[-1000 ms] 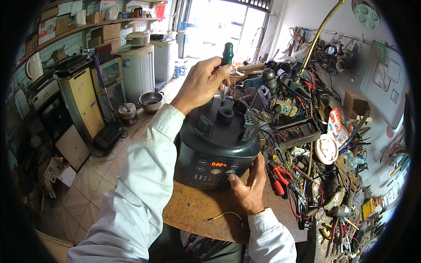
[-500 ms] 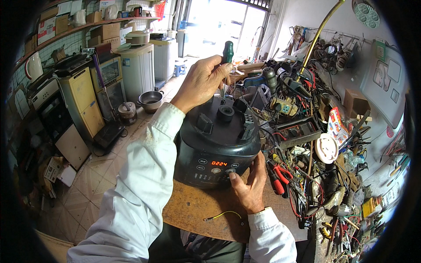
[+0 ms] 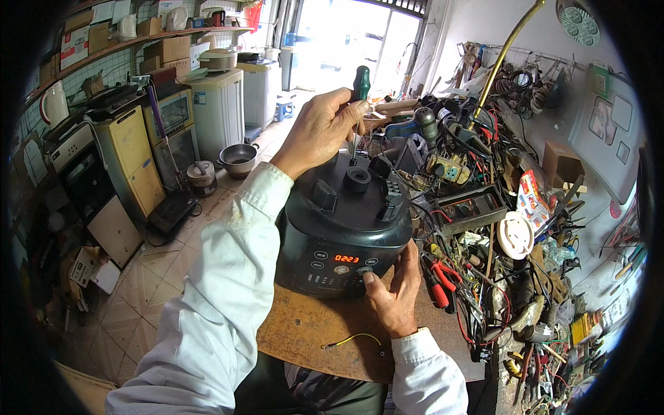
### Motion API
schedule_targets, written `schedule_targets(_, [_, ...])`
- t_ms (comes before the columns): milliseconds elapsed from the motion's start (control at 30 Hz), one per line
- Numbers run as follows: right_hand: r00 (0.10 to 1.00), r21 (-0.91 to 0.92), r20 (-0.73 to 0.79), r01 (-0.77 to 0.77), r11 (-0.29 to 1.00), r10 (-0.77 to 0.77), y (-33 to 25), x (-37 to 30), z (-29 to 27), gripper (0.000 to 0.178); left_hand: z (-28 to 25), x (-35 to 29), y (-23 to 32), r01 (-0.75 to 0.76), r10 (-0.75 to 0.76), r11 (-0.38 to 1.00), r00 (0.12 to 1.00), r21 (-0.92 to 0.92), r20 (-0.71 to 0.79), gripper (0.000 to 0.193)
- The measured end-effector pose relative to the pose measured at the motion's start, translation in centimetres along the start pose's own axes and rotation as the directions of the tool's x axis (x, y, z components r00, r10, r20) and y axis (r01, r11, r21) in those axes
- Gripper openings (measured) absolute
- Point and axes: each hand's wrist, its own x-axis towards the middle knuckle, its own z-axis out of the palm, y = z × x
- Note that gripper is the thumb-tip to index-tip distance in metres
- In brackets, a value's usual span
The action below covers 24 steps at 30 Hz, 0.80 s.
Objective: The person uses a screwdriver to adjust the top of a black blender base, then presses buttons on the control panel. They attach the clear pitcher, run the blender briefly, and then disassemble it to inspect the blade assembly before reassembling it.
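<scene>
A black blender base stands on a worn brown tabletop, with red lit digits and buttons on its front panel. Its raised round coupling sits on top. My left hand grips a screwdriver by its green handle, held upright. The shaft points down just behind the coupling; I cannot tell exactly what the tip touches. At the lower right corner, my right hand holds the base, its thumb against the panel by a button and its fingers along the side. A short yellow wire lies in front.
Tools, cables and parts crowd the right, among them red-handled pliers, a metal tray and a white round part. A brass lamp arm rises above. On the left floor are a pot and cabinets.
The lit digits on the panel have changed. Both hands and the screwdriver stay almost where they were.
</scene>
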Motion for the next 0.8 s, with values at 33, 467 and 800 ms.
schedule_targets(33, [1.000,0.007,-0.001,-0.003,1.000,0.003,0.01,-0.05,-0.02,0.090,-0.02,0.07,-0.02,0.006,-0.006,1.000,1.000,0.008,0.005,0.038])
schedule_targets(467, [1.000,0.069,0.003,-0.009,0.998,0.009,0.28,-0.18,-0.17,0.083,-0.53,0.21,0.78,-0.177,0.085,0.976,0.848,-0.128,-0.523,0.033])
schedule_targets(800, [1.000,0.075,0.010,-0.016,0.997,0.015,0.14,-0.21,-0.30,0.079,-0.68,0.16,0.72,-0.145,0.076,0.985,0.854,-0.096,-0.515,0.033])
